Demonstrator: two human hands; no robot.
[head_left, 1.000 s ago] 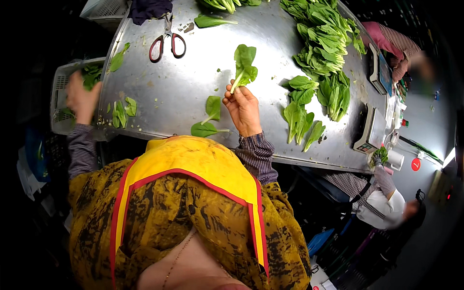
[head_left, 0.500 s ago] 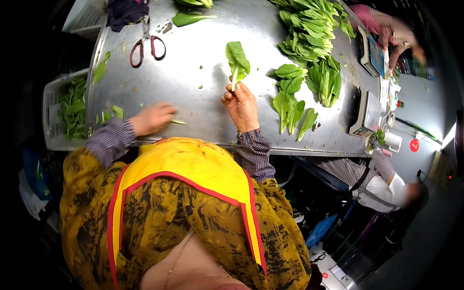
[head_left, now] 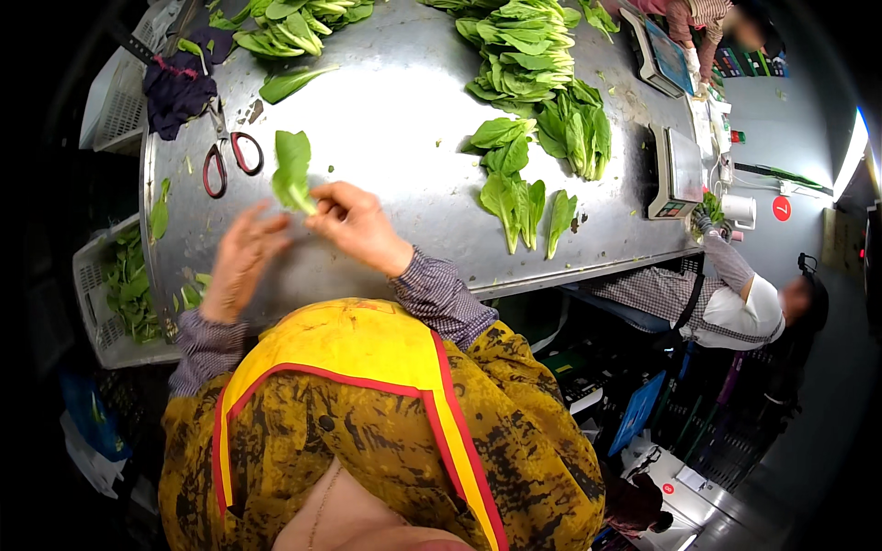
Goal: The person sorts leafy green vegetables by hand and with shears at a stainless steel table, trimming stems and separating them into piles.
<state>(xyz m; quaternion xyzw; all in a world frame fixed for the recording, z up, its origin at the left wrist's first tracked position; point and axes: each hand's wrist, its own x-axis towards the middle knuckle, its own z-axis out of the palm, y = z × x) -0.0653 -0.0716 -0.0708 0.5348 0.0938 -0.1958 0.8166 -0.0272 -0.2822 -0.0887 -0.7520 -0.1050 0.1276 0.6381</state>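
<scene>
My right hand (head_left: pixel 360 228) pinches a small leafy green (head_left: pixel 293 170) by the base of its pale stem, the leaf pointing away from me above the metal table (head_left: pixel 404 174). Beside the stem, my left hand (head_left: pixel 244 262) is raised with its fingers apart, slightly blurred, and nothing shows in it. Red-and-black-handled scissors (head_left: pixel 226 151) lie just beyond the left hand. To the right, a few loose leafy greens (head_left: pixel 519 209) lie in front of a large heap of greens (head_left: pixel 524 50).
A white crate (head_left: pixel 96 303) with leaves stands at the table's left edge. Dark cloth (head_left: pixel 179 92) lies at the far left corner, near another pile of greens (head_left: pixel 294 23). Two scales (head_left: pixel 675 170) line the right side, where a co-worker (head_left: pixel 726 303) and another person are.
My right hand has brought the leafy green leftward, close to my left hand. The left hand has lifted off the tabletop and its fingers have spread. The view has shifted too.
</scene>
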